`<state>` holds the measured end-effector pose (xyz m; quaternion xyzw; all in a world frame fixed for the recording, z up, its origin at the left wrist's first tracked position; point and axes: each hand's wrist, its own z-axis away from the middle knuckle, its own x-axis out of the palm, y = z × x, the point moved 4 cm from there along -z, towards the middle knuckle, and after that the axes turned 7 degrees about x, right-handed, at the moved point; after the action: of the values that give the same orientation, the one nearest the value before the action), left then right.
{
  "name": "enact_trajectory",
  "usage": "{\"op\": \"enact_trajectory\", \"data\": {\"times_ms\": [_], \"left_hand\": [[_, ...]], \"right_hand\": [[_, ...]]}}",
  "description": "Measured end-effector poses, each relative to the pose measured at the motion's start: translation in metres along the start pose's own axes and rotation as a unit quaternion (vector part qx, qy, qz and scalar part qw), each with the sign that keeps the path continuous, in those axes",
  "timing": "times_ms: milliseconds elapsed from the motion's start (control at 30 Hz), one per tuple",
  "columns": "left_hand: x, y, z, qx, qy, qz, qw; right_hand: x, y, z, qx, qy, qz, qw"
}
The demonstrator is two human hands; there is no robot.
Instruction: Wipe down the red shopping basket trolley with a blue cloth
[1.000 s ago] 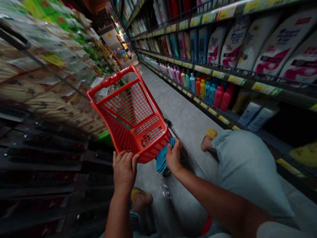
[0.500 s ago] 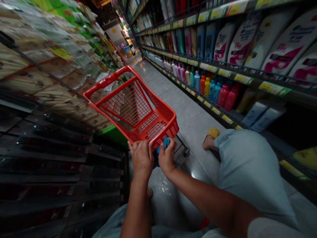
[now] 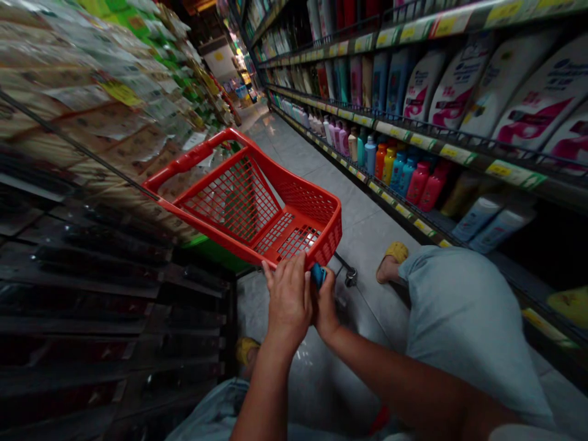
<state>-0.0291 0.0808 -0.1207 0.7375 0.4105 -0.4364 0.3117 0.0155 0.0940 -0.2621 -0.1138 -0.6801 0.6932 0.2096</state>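
A red plastic shopping cart [image 3: 333,236] stands in front of me, its basket tilted in my view and its handle pointing away to the left. My left hand [image 3: 288,300] rests at the near end, fingers hooked over the basket's rim. Just to its right, my right hand [image 3: 325,303] is closed on a small blue, cloth-like thing [image 3: 318,275] beneath the basket's near corner. Most of that blue thing is hidden by my fingers. Inside the basket only the slatted red floor and walls show.
Shelves on the right carry shampoo bottles [image 3: 528,110] and several small coloured bottles [image 3: 418,182]. Wrapped packs [image 3: 82,116] are stacked on the left, with dark boxed goods [image 3: 92,294] nearer. My knee [image 3: 459,300] and yellow shoes [image 3: 395,252] flank the grey floor [image 3: 294,144].
The cart's near end has swung to the right. Both hands have shifted right with it, and my left hand is now close against my right.
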Motion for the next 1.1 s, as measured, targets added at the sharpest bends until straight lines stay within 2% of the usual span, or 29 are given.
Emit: {"op": "enact_trajectory", "data": {"times_ms": [100,133,233,300,333,433,500,700,800,900,1000,1100], "left_hand": [[-0.011,-0.023,-0.002,0.061,-0.049,-0.011,0.997],[-0.015,-0.038,-0.003,0.056,-0.048,-0.041,0.996],[-0.027,-0.087,-0.007,0.009,-0.022,-0.113,0.993],[-0.027,-0.108,-0.01,0.017,-0.025,-0.111,0.993],[-0.027,-0.113,-0.012,0.022,-0.025,-0.107,0.994],[-0.022,-0.113,-0.017,0.026,-0.019,-0.096,0.995],[-0.017,-0.105,-0.022,0.024,-0.019,-0.089,0.996],[0.001,-0.069,-0.04,-0.003,0.012,-0.1,0.995],[0.002,-0.062,-0.049,0.038,-0.005,-0.075,0.996],[-0.011,-0.083,-0.052,0.093,-0.052,-0.063,0.992],[-0.039,-0.131,-0.053,-0.011,-0.016,-0.141,0.99],[-0.053,-0.159,-0.055,-0.053,-0.022,-0.151,0.987]], "right_hand": [[-0.024,-0.022,-0.018,0.013,0.023,0.023,0.999],[-0.028,-0.034,-0.023,-0.006,0.024,0.031,0.999],[-0.031,-0.067,-0.025,-0.12,0.001,0.043,0.992],[-0.028,-0.07,-0.022,-0.175,-0.007,0.046,0.983],[-0.026,-0.064,-0.021,-0.181,-0.004,0.05,0.982],[-0.025,-0.035,-0.022,-0.12,0.027,0.075,0.99],[-0.025,-0.027,-0.023,-0.089,0.041,0.084,0.992],[-0.033,-0.058,-0.034,-0.208,0.064,0.082,0.973],[-0.042,-0.048,-0.057,-0.189,0.093,0.101,0.972],[-0.046,-0.04,-0.08,-0.153,0.11,0.101,0.977],[-0.041,-0.052,-0.095,-0.184,0.099,0.082,0.975],[-0.034,-0.055,-0.105,-0.2,0.103,0.064,0.972]]}}
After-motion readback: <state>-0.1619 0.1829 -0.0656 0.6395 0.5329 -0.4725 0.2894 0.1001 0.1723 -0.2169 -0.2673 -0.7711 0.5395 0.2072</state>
